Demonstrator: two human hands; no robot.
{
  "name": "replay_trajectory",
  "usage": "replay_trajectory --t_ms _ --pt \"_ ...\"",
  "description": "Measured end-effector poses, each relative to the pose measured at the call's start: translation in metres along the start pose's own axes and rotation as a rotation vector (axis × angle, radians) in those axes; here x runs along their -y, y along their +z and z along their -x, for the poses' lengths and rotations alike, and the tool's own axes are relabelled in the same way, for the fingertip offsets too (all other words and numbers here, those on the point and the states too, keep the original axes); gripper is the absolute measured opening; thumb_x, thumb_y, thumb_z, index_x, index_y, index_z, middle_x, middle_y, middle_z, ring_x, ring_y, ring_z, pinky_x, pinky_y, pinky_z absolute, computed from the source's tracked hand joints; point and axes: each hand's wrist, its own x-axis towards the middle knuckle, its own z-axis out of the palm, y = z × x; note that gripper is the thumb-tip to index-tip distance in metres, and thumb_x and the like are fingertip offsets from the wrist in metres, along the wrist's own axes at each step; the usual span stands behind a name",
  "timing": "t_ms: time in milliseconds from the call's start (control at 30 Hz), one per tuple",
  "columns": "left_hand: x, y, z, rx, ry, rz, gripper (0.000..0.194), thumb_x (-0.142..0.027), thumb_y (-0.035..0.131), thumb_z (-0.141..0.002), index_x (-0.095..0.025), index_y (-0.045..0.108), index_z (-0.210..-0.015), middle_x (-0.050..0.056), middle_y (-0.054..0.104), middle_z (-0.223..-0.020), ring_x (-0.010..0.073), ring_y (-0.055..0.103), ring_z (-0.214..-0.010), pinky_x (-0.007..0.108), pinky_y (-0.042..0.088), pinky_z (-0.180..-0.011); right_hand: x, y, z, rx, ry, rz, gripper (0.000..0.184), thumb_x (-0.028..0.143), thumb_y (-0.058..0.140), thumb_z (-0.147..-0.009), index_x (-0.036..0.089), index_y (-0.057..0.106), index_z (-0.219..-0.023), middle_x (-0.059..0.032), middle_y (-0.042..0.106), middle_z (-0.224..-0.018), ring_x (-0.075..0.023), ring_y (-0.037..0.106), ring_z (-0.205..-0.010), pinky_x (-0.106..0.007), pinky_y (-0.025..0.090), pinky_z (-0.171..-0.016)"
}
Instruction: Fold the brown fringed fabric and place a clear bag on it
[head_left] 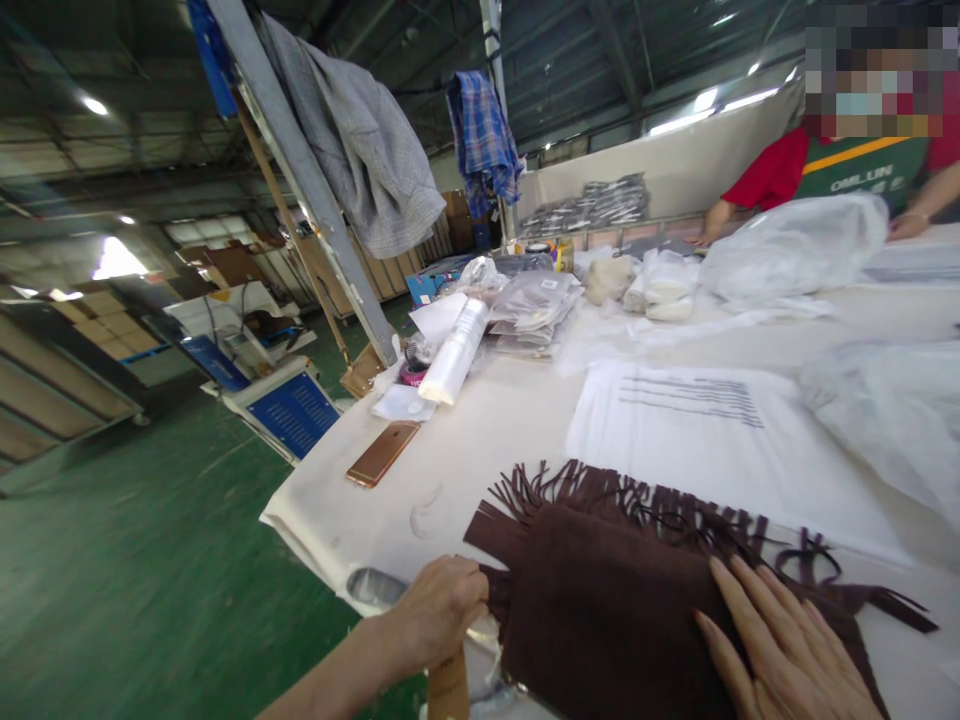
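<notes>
A dark brown fringed cloth (615, 610) lies folded on the white-covered table, its cut strands spread along the far edge. My left hand (442, 600) is closed at the cloth's left side, gripping a dark end of it. Below that hand hangs a tan paper tag (448, 688). Flat on the right part of the cloth rests my right hand (780, 640), fingers stretched out. Just beyond the fringe lies a white sheet (675, 410) with grey lines on it.
A phone (382, 453) lies near the table's left edge. Behind it are a roll of clear plastic (455, 350) and stacked bagged items (532, 300). Clear plastic (900, 420) lies at right. Across the table stands a person in a red top (772, 175). A metal post (307, 180) rises at left.
</notes>
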Motion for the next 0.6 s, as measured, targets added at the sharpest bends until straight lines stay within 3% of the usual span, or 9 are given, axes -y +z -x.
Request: replay_trajectory --t_ms 100,200,267,333,433,600 --pt "0.011 -0.009 -0.006 -0.038 -0.016 -0.061 0.018 -0.005 0.046 -0.084 -0.019 0.057 -0.081 0.003 0.062 -0.084 0.0197 0.057 -0.081 0.034 0.041 -0.077 -0.007 0.002 0.001 -0.015 -0.142 0.09 0.04 0.002 0.029 -0.077 0.012 0.065 -0.087 -0.0239 0.06 -0.107 -0.0407 0.023 -0.13 -0.058 0.038 -0.087" --pt "0.015 -0.015 -0.005 -0.148 -0.202 -0.122 0.025 -0.001 0.041 -0.083 -0.015 0.055 -0.099 0.013 0.058 -0.105 0.0284 0.052 -0.1 0.044 0.038 -0.084 -0.01 0.004 0.004 -0.007 -0.127 0.091 0.039 0.002 0.029 -0.076 0.014 0.065 -0.088 -0.0214 0.059 -0.108 -0.0407 0.023 -0.13 -0.058 0.037 -0.087" --pt "0.015 -0.012 0.002 -0.202 -0.353 -0.096 0.024 -0.004 0.041 -0.083 -0.012 0.052 -0.103 0.015 0.056 -0.107 0.0282 0.052 -0.098 0.042 0.04 -0.081 -0.009 0.005 0.005 -0.01 -0.11 0.087 0.039 0.003 0.03 -0.076 0.015 0.065 -0.088 -0.0201 0.059 -0.108 -0.0403 0.023 -0.131 -0.058 0.037 -0.087" --pt "0.013 -0.004 0.012 -0.191 -0.435 0.011 0.015 -0.011 0.039 -0.087 -0.014 0.054 -0.092 0.01 0.058 -0.092 0.0238 0.055 -0.086 0.036 0.041 -0.077 -0.008 0.005 0.005 -0.01 -0.101 0.088 0.038 0.003 0.03 -0.076 0.015 0.065 -0.087 -0.0208 0.06 -0.107 -0.0407 0.023 -0.13 -0.057 0.038 -0.085" --pt "0.007 0.009 0.026 -0.126 -0.481 0.244 0.027 -0.023 0.031 -0.089 -0.018 0.05 -0.07 0.005 0.055 -0.075 0.0225 0.052 -0.079 0.037 0.037 -0.077 -0.007 0.005 0.004 -0.018 -0.096 0.082 0.038 0.003 0.03 -0.076 0.015 0.065 -0.084 -0.0215 0.061 -0.105 -0.0411 0.022 -0.13 -0.057 0.038 -0.084" --pt "-0.005 0.006 0.026 0.008 -0.556 0.638 0.023 -0.029 0.036 -0.074 -0.02 0.038 -0.053 -0.001 0.041 -0.054 0.0166 0.045 -0.058 0.03 0.035 -0.06 -0.007 0.005 0.003 -0.012 -0.078 0.054 0.038 0.003 0.03 -0.077 0.015 0.065 -0.087 -0.0195 0.061 -0.106 -0.038 0.02 -0.132 -0.058 0.031 -0.096"
